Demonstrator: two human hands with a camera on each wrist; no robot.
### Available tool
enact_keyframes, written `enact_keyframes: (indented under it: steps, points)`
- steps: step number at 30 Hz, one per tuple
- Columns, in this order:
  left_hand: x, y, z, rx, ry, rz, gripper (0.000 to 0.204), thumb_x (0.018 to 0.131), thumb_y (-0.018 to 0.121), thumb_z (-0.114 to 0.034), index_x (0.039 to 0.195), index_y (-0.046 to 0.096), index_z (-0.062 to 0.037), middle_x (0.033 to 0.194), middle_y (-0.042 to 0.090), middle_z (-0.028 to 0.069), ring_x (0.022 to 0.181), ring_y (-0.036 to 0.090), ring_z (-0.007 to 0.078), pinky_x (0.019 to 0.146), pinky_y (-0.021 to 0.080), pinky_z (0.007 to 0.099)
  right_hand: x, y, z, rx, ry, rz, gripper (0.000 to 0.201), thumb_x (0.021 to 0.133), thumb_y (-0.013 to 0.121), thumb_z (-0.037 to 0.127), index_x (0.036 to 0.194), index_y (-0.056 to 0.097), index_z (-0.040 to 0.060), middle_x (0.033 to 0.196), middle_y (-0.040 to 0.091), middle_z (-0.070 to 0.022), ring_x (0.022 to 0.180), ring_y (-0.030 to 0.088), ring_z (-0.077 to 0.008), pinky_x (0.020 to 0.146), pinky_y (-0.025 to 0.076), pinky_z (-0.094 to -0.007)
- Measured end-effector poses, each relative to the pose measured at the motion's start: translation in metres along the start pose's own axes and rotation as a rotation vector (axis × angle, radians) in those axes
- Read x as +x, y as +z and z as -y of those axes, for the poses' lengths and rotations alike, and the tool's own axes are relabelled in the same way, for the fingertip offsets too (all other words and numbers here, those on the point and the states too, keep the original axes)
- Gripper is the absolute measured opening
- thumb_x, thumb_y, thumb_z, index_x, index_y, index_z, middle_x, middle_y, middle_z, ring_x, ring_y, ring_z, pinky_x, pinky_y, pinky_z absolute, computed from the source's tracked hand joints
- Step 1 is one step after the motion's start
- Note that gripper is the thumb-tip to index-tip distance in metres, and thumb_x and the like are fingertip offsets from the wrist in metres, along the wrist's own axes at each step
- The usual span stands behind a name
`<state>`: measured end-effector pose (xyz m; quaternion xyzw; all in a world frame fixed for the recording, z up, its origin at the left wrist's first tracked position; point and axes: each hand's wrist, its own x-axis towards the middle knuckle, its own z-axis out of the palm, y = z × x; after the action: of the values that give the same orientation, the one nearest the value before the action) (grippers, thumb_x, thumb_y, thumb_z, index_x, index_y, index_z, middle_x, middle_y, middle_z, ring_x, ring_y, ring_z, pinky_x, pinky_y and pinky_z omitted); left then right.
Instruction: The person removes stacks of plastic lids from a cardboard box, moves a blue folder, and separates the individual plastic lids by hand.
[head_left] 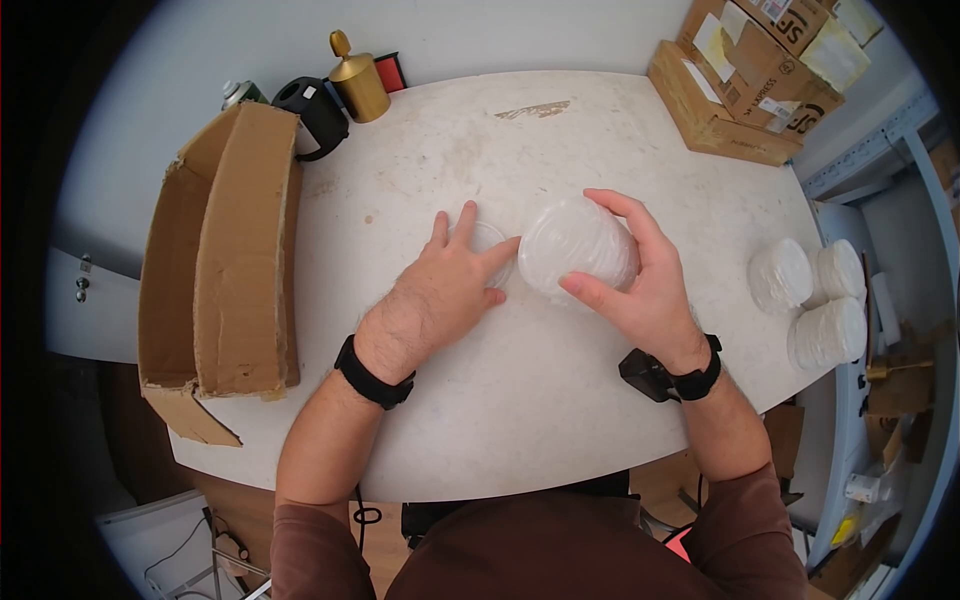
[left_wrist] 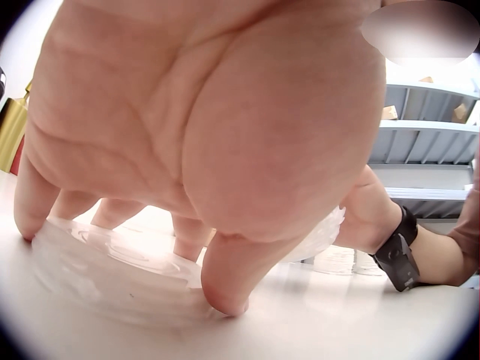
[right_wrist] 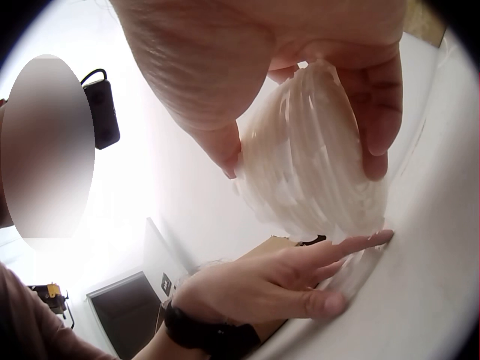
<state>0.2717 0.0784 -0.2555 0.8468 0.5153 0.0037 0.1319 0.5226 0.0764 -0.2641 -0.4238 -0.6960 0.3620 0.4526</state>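
Observation:
A film-wrapped stack of round translucent plastic lids (head_left: pixel 572 240) is in my right hand (head_left: pixel 660 295), thumb on the near side and fingers around the far side. The stack is tilted, its round face toward my left hand. In the right wrist view its layered rims (right_wrist: pixel 307 161) show between thumb and fingers. My left hand (head_left: pixel 435 290) spreads flat over a low, clear round lid (head_left: pixel 488 240) on the table. The left wrist view shows the fingertips coming down around that clear lid (left_wrist: pixel 120 274), thumb at its right edge. The palm hides part of it.
Three similar wrapped stacks (head_left: pixel 782 275) stand at the table's right edge. An open cardboard box (head_left: pixel 245 260) occupies the left side. Behind it are a black kettle-like container (head_left: pixel 312 110) and a gold canister (head_left: pixel 360 88). Shipping cartons (head_left: pixel 750 90) sit at the back right.

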Motion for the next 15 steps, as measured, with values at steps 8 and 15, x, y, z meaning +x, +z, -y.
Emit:
enact_keyframes:
  steps: [8,15]
  points:
    - [0.0,0.005,-0.004,0.006,-0.027,0.028,0.075,0.095,0.082,-0.026,0.16,0.049,-0.0096,0.17,0.028,0.0389,0.155,0.03,0.0639,0.123,0.039,0.0652,0.0,0.001,0.003,0.003,0.017,0.006,0.076,0.081,0.096,0.021,0.144,0.059,-0.0008,0.136,0.066,-0.0167,0.125,0.067,-0.0286,0.106,0.055,-0.0407]
    - [-0.004,-0.022,-0.017,-0.104,0.092,-0.223,0.113,0.084,0.093,-0.03,0.174,0.026,-0.021,0.177,0.019,0.0306,0.162,0.023,0.0527,0.128,0.03,0.0666,0.0,-0.002,0.006,-0.033,0.001,0.048,0.077,0.08,0.096,0.021,0.145,0.059,-0.0009,0.138,0.066,-0.0169,0.127,0.067,-0.0292,0.107,0.054,-0.0409]
